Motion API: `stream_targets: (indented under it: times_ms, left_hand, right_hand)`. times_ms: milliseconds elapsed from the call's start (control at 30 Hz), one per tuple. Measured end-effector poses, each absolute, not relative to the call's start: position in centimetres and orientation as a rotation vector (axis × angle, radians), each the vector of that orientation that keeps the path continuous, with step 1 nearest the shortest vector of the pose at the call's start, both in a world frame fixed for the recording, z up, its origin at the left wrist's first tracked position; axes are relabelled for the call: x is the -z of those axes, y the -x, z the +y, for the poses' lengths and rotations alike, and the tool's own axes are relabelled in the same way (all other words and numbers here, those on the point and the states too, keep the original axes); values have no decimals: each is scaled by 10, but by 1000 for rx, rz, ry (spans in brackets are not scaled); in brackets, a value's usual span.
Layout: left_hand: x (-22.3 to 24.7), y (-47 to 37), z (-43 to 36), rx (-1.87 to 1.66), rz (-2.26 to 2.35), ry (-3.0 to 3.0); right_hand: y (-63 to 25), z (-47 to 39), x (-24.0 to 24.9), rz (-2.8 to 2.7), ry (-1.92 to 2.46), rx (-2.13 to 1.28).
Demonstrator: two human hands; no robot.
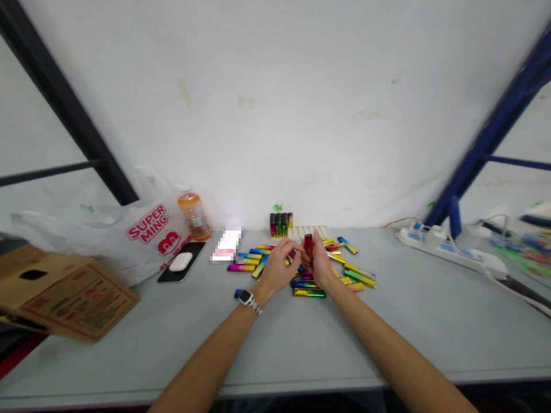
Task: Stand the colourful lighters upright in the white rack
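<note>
Many shiny, colourful lighter-like tubes [309, 292] lie scattered over the grey table around both hands. My right hand [321, 261] grips a dark red tube [308, 242] that stands upright beside its fingers. Close against it on the left is my left hand [282, 267], its fingers curled by the red tube; whether they pinch anything is too small to tell. Behind the hands, several tubes with black tops [279, 225] stand upright in rows at the left end of a pale tray [316, 231] with small holes.
A cardboard box [81, 298], a white plastic bag [129, 241], an orange bottle [194, 213], a black phone with a white case [181, 262] on it and a bright screen [227, 245] are at left. A power strip [447, 249] with cables lies right.
</note>
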State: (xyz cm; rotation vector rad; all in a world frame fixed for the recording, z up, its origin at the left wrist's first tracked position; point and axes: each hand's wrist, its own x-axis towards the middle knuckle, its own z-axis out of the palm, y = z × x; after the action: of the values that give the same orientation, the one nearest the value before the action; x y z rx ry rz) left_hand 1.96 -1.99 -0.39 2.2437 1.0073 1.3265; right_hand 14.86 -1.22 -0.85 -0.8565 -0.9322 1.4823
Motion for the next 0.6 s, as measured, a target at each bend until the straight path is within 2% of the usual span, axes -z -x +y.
stream_targets:
  times_ms: [133, 333, 467, 600]
  left_hand:
    - [5, -22, -21, -1343, 1022, -2196]
    - [20, -31, -12, -1491, 1120, -1686]
    - [23, -34, -7, -1506, 1125, -1625]
    - [16, -34, -11, -1576, 1028, -1603]
  right_hand:
    - [-147, -9, 16, -869, 932, -1465]
    - [-135, -14, 21, -964, 854, -1502]
    - [-127, -20, 20, -1040, 848, -1527]
    - [-132, -19, 18, -1095, 866, -1332]
